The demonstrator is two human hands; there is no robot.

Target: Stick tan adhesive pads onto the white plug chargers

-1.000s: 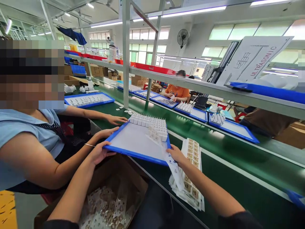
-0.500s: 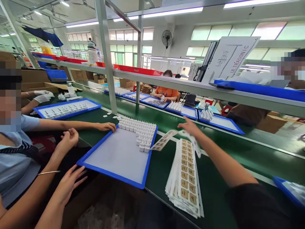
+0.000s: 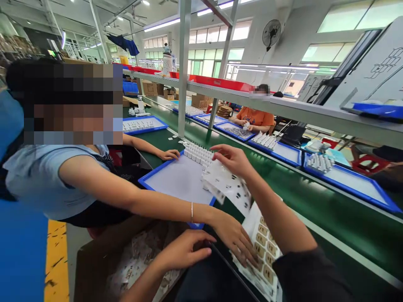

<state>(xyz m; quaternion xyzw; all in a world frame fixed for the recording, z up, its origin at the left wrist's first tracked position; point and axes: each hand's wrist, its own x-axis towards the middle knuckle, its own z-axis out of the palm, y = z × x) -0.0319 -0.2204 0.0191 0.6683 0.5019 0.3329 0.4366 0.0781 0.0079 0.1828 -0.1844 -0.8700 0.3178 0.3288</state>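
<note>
My right hand (image 3: 234, 160) pinches a white punched backing sheet (image 3: 227, 184), which hangs over the right edge of a blue-rimmed tray (image 3: 154, 171). Rows of white parts with upright pins (image 3: 198, 154) stand at that tray's far side. Below the near edge of the tray, my left hand (image 3: 188, 249) is held with fingers apart and nothing in it. A co-worker's hand (image 3: 236, 239) lies on the stack of label sheets with tan squares (image 3: 270, 251), close to my left hand. The co-worker's other hand (image 3: 170, 155) touches the tray's far left corner.
A box of discarded sheets (image 3: 141, 260) is below the table edge at the lower left. A metal post (image 3: 183, 71) rises behind the tray. More blue trays (image 3: 355, 182) stand across the green table. The co-worker's arm crosses in front of me.
The view has turned left. My right hand has moved left with the sheet, now over the tray's edge. The co-worker has leaned in and reached across to the label stack.
</note>
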